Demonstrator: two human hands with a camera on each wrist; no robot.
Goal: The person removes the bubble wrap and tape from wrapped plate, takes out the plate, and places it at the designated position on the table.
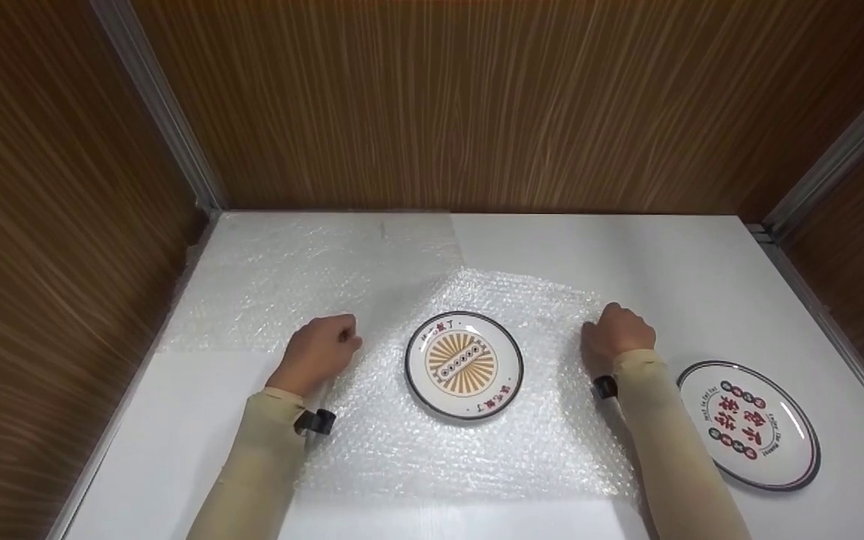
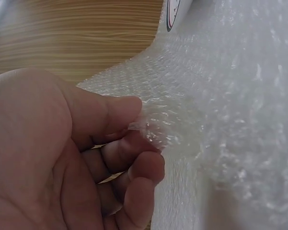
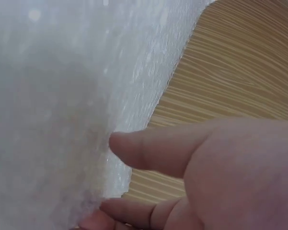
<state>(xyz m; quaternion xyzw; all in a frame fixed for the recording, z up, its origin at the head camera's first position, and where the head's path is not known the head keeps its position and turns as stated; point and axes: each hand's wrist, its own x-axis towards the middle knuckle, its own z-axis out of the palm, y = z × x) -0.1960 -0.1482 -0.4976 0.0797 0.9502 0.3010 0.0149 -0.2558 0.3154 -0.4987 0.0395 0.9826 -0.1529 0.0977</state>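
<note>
A sheet of bubble wrap (image 1: 537, 450) spreads across the white table, with a round plate (image 1: 464, 365) lying face up on it. The plate has a dark rim, red characters and a gold ray pattern. At the sheet's left edge, my left hand (image 1: 322, 350) pinches the wrap between thumb and curled fingers; the left wrist view shows the bunched film (image 2: 158, 127) at the fingertips. On the opposite side, my right hand (image 1: 618, 334) holds the right edge. In the right wrist view its thumb (image 3: 134, 148) lies against the wrap, and the fingertips are partly hidden behind it.
A second plate (image 1: 747, 426), with red characters and a dark rim, lies on the table beside my right forearm. Another sheet of bubble wrap (image 1: 252, 292) covers the back left corner. Wood-grain panels (image 1: 447, 105) enclose the table at the back and sides.
</note>
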